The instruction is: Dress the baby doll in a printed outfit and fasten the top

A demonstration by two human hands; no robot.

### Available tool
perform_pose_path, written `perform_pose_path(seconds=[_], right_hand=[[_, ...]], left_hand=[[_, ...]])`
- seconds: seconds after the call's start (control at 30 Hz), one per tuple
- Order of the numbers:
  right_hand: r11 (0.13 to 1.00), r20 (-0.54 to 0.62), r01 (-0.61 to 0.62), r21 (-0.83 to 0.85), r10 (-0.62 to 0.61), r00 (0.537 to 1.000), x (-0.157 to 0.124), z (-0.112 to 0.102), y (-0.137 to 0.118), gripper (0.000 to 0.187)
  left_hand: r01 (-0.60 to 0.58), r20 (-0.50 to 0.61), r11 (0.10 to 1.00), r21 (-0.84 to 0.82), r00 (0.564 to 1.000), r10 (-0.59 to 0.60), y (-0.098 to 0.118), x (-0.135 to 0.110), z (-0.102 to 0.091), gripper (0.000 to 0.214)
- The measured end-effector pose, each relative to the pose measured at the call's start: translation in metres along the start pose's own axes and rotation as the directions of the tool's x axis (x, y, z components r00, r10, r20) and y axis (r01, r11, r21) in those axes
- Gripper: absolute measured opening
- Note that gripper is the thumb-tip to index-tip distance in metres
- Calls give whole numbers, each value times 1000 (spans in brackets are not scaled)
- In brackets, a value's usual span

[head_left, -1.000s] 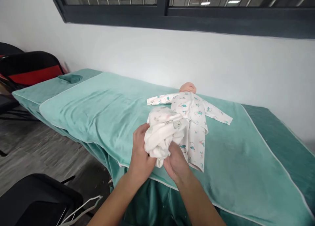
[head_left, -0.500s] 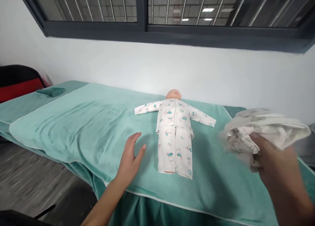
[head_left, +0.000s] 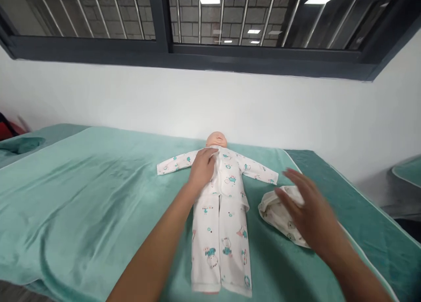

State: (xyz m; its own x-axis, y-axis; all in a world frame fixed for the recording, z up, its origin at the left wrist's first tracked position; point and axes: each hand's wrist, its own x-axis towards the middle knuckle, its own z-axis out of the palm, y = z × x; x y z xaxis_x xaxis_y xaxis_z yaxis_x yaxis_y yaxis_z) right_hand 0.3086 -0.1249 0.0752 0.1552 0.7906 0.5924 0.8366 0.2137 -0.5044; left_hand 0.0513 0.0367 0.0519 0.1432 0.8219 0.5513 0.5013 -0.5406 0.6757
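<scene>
A baby doll (head_left: 216,139) lies on its back with its head toward the wall. It wears a white long-sleeved shirt (head_left: 232,172) and white trousers (head_left: 233,245), both printed with small green and pink figures. My left hand (head_left: 202,168) rests on the upper front of the shirt near the collar, its fingers stretched out and the thumb apart. To the doll's other side, a crumpled white printed cloth (head_left: 276,214) lies on the bed. Over it hovers my right hand (head_left: 309,210), open and slightly blurred, holding nothing. It partly hides the cloth.
A light green blanket (head_left: 98,197) covers the bed, over a darker green cover (head_left: 371,218) that shows at the right. Behind the bed runs a white wall (head_left: 131,100) below a dark-framed window (head_left: 263,61) with metal bars. A red and black object (head_left: 8,127) stands far left.
My right hand has let go of the crumpled cloth, which now lies on the bed beside the doll. My left hand has moved up onto the shirt's chest. The view has shifted right.
</scene>
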Motion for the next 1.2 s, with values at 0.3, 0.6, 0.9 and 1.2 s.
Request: perform_pose_path(seconds=[0.3,0.6,0.9,1.2], right_hand=[[867,208,-238,438,159,965,102,176,-30,35],[818,287,-285,500,154,945,98,177,-20,34],[869,261,-184,459,67,963,102,182,-17,28],[886,282,-163,435,38,959,105,183,-16,34]], left_hand=[[49,140,984,171,987,-73,-30,45,30,48],[94,107,979,183,988,-115,-24,38,28,45],[81,107,991,111,990,-92,-32,39,30,44],[159,86,987,2,984,-159,-40,41,32,38]])
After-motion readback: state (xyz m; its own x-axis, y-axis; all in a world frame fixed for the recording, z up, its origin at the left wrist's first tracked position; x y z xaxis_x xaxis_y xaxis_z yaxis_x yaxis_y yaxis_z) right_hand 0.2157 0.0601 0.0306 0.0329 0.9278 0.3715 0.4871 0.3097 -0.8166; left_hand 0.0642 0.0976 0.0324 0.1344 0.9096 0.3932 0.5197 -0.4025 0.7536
